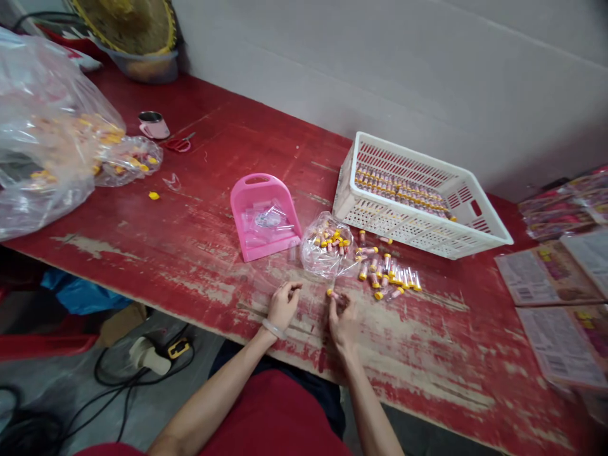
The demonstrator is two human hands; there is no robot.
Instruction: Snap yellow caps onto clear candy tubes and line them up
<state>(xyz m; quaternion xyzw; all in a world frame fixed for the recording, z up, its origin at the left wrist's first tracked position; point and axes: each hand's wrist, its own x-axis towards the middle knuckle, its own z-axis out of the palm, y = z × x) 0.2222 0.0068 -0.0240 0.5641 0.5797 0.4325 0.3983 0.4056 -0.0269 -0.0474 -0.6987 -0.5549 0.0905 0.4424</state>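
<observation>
My right hand [342, 321] pinches a small clear tube [335, 295] with a yellow cap and pinkish content, just above the table. My left hand [284, 306], with a band on the wrist, is to its left; its fingers are loosely curled and apart, and nothing shows in them. Beyond the hands lies a clear plastic bag [314, 258] of yellow-capped pieces. Several filled tubes [380, 269] lie loose right of the bag. A pink scoop-shaped tray [240, 229] with clear empty tubes [273, 218] stands left of the bag.
A white plastic crate [403, 218] holds rows of capped tubes behind the loose ones. Printed packs [546, 323] lie at the right. At the left are a large plastic bag [52, 139], a pink cup [154, 125], red scissors [178, 144] and a loose yellow cap [154, 196].
</observation>
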